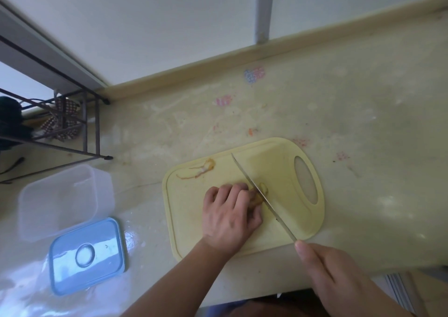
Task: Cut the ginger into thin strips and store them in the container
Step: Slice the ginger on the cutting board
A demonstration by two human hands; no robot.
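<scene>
With the left hand (pixel 230 210) pinning the ginger (pixel 257 199) mid-board (pixel 194 219) and the right hand (pixel 332 268) gripping the knife (pixel 261 195), keep fingertips tucked, slice thinly; the container (pixel 65 195) waits open at nine o'clock.

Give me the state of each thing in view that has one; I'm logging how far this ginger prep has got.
ginger: on the cutting board, partly sliced
left hand: fingers curled, holding the ginger down
right hand: grips the knife handle
knife: blade angled down on the ginger
cutting board: flat on the counter, peel scraps at its far left corner
container: open, looks empty
lid: off, lying flat beside the container
</scene>
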